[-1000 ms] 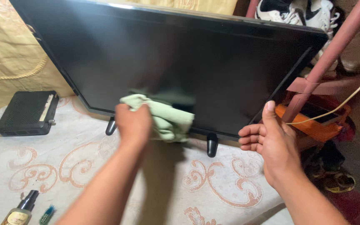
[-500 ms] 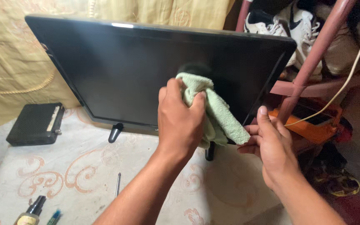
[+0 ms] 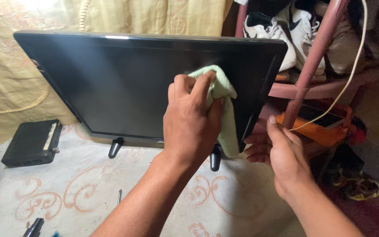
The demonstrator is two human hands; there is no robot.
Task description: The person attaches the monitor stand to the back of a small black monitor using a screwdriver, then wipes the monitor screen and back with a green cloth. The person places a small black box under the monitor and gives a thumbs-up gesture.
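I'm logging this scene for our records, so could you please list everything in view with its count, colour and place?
Flat screen: one, black, standing on two feet on the cloth.
Wiping cloth: one, pale green, against the screen's right part.
Table cover: one, white with tan swirls.
Set-top box: one, black, left of the screen.
Curtain: one, yellow, behind.
Sneakers: a pair, white and black, on a pink rack.
Cable: one, cream, hanging right.
Left hand: holds the cloth.
Right hand: grips the screen's lower right corner.
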